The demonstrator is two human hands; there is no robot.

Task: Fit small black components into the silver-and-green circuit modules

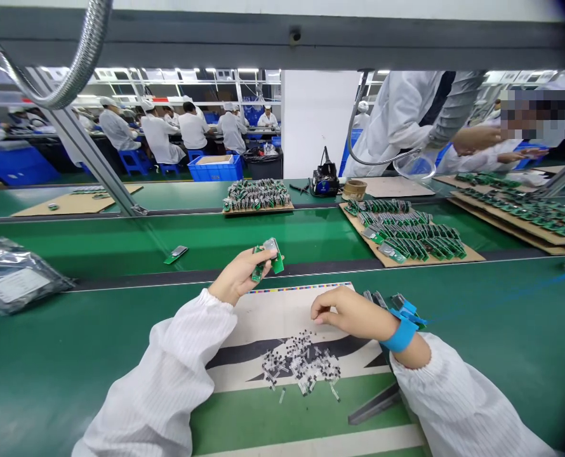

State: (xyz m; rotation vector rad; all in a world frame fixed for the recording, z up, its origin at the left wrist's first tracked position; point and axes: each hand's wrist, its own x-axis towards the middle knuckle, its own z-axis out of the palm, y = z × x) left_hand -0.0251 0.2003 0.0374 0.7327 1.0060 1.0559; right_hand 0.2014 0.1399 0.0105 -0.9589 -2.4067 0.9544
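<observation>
My left hand (240,273) is closed around a few small green circuit boards (277,260) with silvery metal parts, held up over the front edge of the green belt. My right hand (346,311), with a blue strap (401,335) on its wrist, hovers over the printed sheet (258,320), thumb and fingertips pinched together. Anything between those fingertips is too small to make out. Just below it lies a loose pile of tiny black-ended parts with thin pale legs (304,362). More circuit boards (418,320) sit partly hidden behind my right wrist.
A grey flat-armed tool (375,405) lies beside my right sleeve. One board (176,254) rests on the belt (120,247). Boards in rows fill a cardboard sheet (387,259) at right; another loaded board stack (258,194) stands behind. A plastic bag (18,279) lies left. Co-workers stand across.
</observation>
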